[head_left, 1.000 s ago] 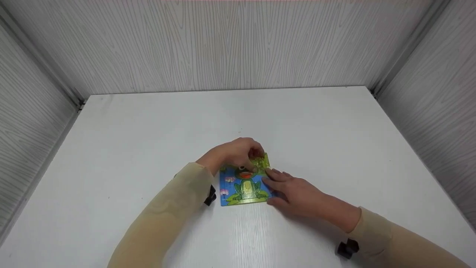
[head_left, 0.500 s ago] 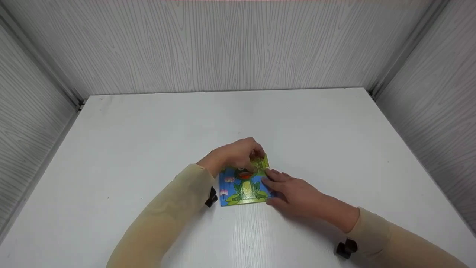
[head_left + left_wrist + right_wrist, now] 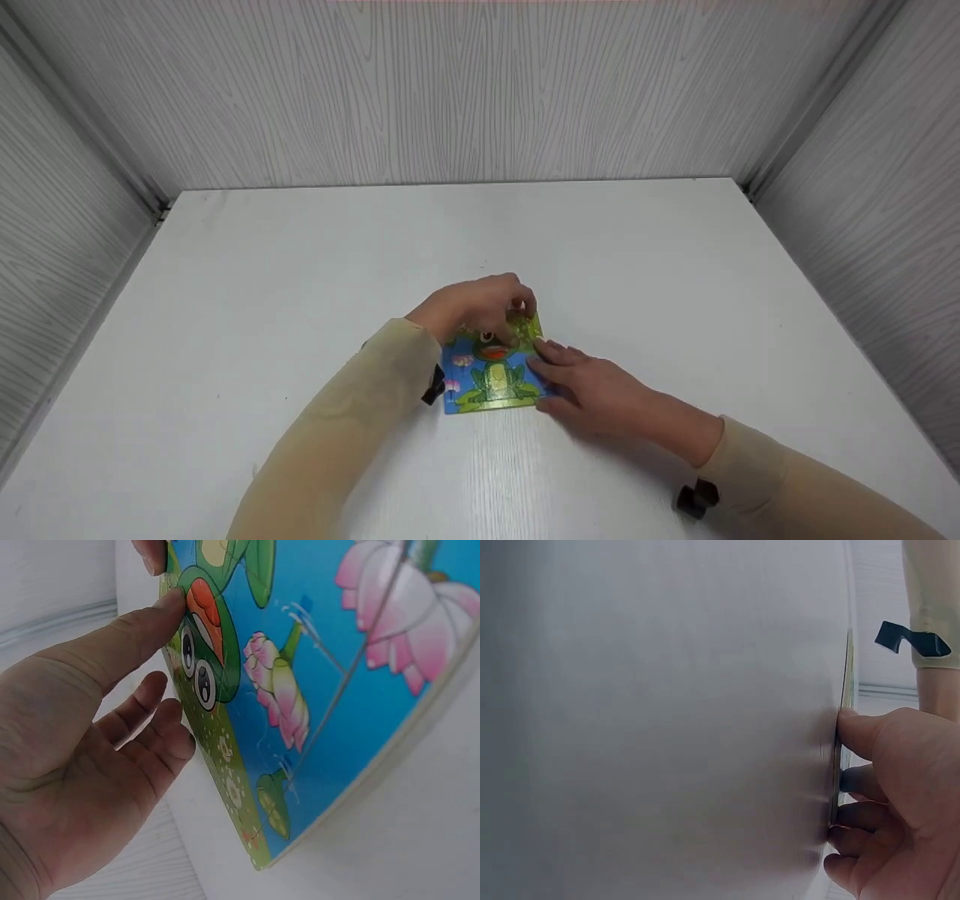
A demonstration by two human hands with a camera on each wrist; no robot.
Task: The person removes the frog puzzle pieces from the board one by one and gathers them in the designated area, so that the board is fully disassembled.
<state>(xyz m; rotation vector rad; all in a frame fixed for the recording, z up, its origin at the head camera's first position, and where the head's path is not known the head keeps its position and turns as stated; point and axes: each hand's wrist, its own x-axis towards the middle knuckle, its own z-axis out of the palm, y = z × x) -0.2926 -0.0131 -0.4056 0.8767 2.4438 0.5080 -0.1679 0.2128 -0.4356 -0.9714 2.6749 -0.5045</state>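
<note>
A square frog jigsaw puzzle (image 3: 497, 381) lies flat on the white table, with thin seams between its pieces showing in the left wrist view. My left hand (image 3: 487, 304) reaches over its far part. The thumb (image 3: 169, 611) touches the puzzle by the frog's mouth, and the index finger bends down at the far right corner; its contact there is partly hidden. My left hand's other fingers curl beside the far edge. Along the right edge rests my right hand (image 3: 600, 394), fingers extended onto the puzzle's side and thumb (image 3: 855, 731) against the near right corner.
White table surface (image 3: 300, 247) surrounds the puzzle. A grey wood-grain panel (image 3: 450, 90) stands behind it, with matching panels at both sides. Each sleeve cuff carries a black clip-like piece, such as the black piece (image 3: 697, 499) under the right forearm.
My left hand and wrist have shifted slightly away and to the right, showing more of the frog's eye. My right hand and the puzzle stay in place.
</note>
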